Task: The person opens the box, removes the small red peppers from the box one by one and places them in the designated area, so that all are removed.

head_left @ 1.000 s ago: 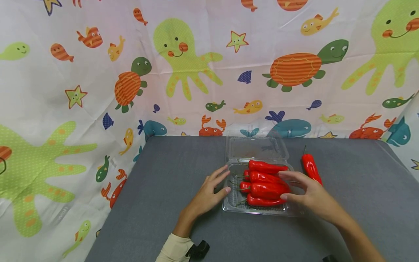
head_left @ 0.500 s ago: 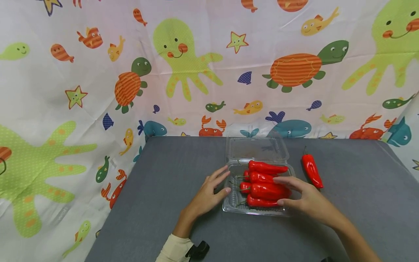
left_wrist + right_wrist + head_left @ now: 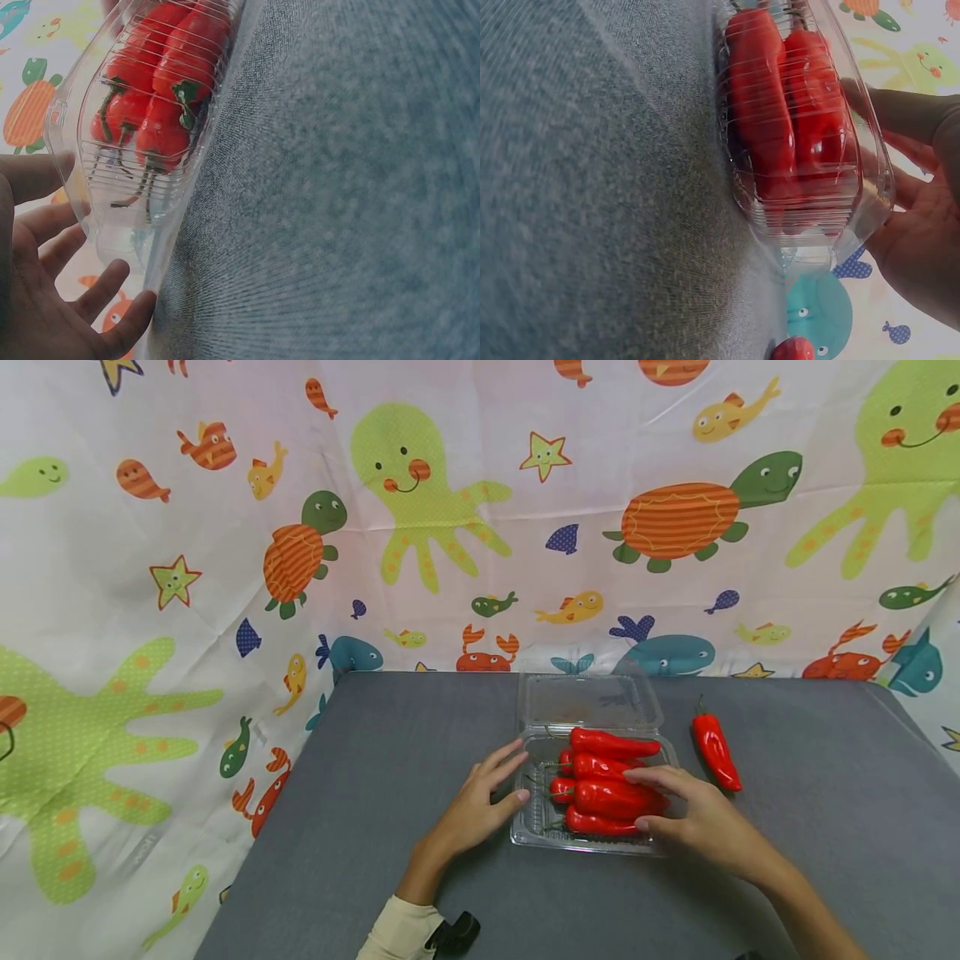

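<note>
Several red peppers lie side by side in a clear plastic container, their green stems toward the left. At the container's left side, my left hand has its fingers spread, the fingertips right at the clear wall in the left wrist view. My right hand reaches over the right side, thumb and fingertips loosely arched at the pepper tips and partly covering them. Through the ribbed wall in the right wrist view, two long peppers show, and the thumb tip overlaps the rim. The right fingers are partly hidden there.
A single red pepper lies on the grey table right of the container. The clear lid is folded back behind the container. A curtain printed with sea animals hangs behind the table.
My right hand has shifted slightly left and down, farther over the peppers, so the lone pepper's tip now shows. The left hand stays at the container's left side.
</note>
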Demonstrator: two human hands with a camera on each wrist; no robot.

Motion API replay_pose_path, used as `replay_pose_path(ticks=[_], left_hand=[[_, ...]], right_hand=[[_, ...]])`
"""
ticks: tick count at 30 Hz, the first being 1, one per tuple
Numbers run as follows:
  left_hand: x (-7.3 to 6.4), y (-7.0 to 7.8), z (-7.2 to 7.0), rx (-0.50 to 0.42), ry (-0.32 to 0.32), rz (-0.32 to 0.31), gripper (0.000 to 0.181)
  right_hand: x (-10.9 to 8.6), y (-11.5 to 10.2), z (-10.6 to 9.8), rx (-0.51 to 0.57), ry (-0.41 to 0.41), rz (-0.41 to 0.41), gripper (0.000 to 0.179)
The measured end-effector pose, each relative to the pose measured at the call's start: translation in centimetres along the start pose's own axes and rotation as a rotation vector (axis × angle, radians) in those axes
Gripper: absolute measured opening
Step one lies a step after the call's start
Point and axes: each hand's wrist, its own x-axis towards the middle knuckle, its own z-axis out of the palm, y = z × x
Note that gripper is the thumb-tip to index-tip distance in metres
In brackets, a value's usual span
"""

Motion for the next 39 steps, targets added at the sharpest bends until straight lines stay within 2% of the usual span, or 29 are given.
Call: replay_pose_path(ticks=[39], left_hand=[[-0.08,0.18,-0.09,-0.001,-0.007,-0.019,0.063]], right_hand=[[0.30,0.16,0.87,-0.146,0.075,-0.057,0.057]])
